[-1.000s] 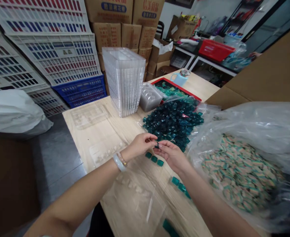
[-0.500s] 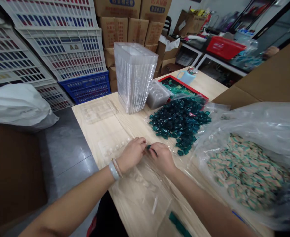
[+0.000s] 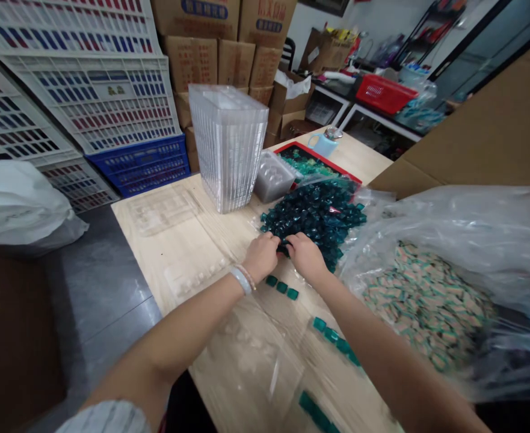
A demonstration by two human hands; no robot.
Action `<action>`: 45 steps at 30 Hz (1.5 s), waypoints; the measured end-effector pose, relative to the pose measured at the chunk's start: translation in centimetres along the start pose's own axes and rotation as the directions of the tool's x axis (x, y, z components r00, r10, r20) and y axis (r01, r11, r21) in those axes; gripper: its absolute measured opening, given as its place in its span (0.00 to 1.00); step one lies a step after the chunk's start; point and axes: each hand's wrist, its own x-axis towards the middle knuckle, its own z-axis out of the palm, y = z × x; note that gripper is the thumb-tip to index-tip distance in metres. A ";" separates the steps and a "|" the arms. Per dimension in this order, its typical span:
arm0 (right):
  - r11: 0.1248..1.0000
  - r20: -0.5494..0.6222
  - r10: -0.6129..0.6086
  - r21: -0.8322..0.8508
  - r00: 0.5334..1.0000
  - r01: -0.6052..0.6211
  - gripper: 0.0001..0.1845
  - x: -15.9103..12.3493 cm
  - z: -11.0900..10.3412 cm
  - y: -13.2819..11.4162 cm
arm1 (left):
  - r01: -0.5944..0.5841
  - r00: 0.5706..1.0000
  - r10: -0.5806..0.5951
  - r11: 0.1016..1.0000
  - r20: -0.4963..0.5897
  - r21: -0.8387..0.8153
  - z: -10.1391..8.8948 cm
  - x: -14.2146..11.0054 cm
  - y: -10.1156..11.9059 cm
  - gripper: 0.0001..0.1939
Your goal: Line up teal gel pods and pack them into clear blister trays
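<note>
My left hand [image 3: 263, 257] and my right hand [image 3: 306, 257] meet at the near edge of a heap of dark teal, glossy, translucent cubes [image 3: 316, 210]. Fingers on both hands are bent and pinched together, with dark teal cubes between and just under the fingertips; exactly which piece each holds is partly hidden. Just below the hands, a short row of teal cubes [image 3: 281, 287] lies in a clear plastic tray [image 3: 246, 337]. Another teal row [image 3: 334, 340] runs beside my right forearm, and a third teal strip [image 3: 315, 412] is near the bottom edge.
A tall stack of clear trays [image 3: 228, 150] and a shorter stack [image 3: 274, 177] stand behind the hands. Beyond are a red-rimmed tray [image 3: 357, 179] of green pieces and a blue mug [image 3: 324, 144]. On the right, a plastic bag [image 3: 454, 210] contains striped pieces. Crates [image 3: 97, 102] stand left.
Both hands were together over the tray with a teal cube at the fingertips, went lower over the row, and are now farther forward at the heap. The camera view has shifted slightly.
</note>
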 end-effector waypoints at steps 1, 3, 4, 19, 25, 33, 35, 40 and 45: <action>0.993 -0.009 0.059 0.103 0.998 -0.058 0.08 0.2 0.1 0.6 | 0.012 1.000 -0.013 0.999 0.017 0.040 0.5 0.7 0.1 0.07; 0.884 -0.015 0.246 0.414 0.969 -0.218 0.04 0.0 0.3 1.7 | -0.003 0.999 0.000 0.996 0.037 0.084 1.2 1.5 0.2 0.07; 0.764 0.018 0.342 0.577 0.940 -0.289 0.04 -0.3 0.2 2.2 | -0.021 0.999 0.018 0.996 0.036 0.084 1.3 1.6 0.2 0.07; 0.111 0.271 0.399 0.934 0.876 -0.339 0.16 -3.7 -2.4 2.3 | 0.137 0.990 -0.095 0.849 0.108 -0.510 2.3 2.5 2.4 0.10; 0.192 0.142 0.432 0.950 0.891 -0.245 0.16 -5.0 -2.4 2.7 | -0.112 0.994 0.101 0.932 -0.049 -0.345 1.9 2.3 3.6 0.20; 0.048 0.263 0.327 0.954 0.908 -0.294 0.14 -6.1 -2.9 0.4 | 0.336 0.929 -0.038 0.509 0.369 -0.792 0.8 0.3 4.4 0.10; 0.059 0.278 0.279 0.950 0.919 -0.306 0.13 -6.1 -2.9 -0.4 | 0.427 0.899 -0.063 0.343 0.433 -0.837 0.1 -0.4 4.3 0.10; 0.003 0.318 0.218 0.945 0.923 -0.326 0.14 -5.9 -3.0 -2.7 | 0.448 0.894 -0.027 0.004 0.448 -0.894 -1.4 -2.5 4.3 0.12; -0.074 0.272 0.372 0.962 0.888 -0.264 0.14 -6.2 -2.4 -4.8 | 0.480 0.869 -0.036 -0.175 0.493 -0.860 -1.9 -4.4 4.4 0.11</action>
